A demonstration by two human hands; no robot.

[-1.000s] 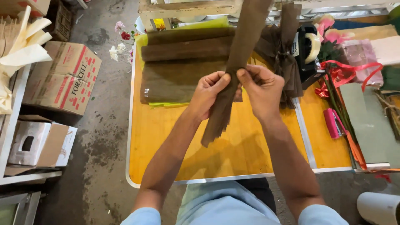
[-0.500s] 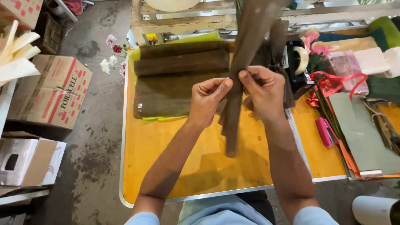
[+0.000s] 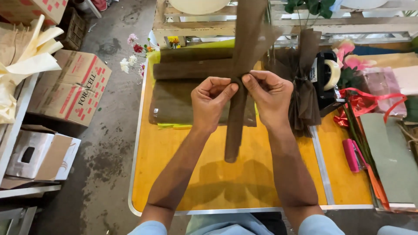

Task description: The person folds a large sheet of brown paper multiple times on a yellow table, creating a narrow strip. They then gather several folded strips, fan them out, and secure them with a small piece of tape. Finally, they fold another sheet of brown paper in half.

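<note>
Item: 1 long brown mesh strip (image 3: 237, 126), folded narrow, held upright above the orange table (image 3: 209, 174); its upper end runs out of the top of the view, its lower end hangs free over the tabletop without visibly touching it. Left hand (image 3: 211, 102): thumb and fingers pinched together on the strip at its gathered middle, from the strip's left side. Right hand (image 3: 272, 95): likewise pinched closed on the strip from the right side, fingertips meeting those of the left hand at the same spot. Both forearms reach up from the bottom edge of the view. Behind the hands, on the far left part of the table: a flat stack of brown mesh sheets (image 3: 174, 102) with 2 rolled edges along its far side, lying on yellow-green paper (image 3: 174, 126) that shows at the near edge. Just right of the right hand: a brown mesh bow (image 3: 305, 87), tied at its middle, loops standing up and tails hanging down. Further right: a black tape dispenser (image 3: 324, 76) with a roll of tape, red ribbon (image 3: 365, 98), a pink stapler (image 3: 350, 154), grey-green sheets (image 3: 389, 152). On the floor to the left: cardboard boxes (image 3: 72, 89) and a small bunch of flowers (image 3: 135, 54).
</note>
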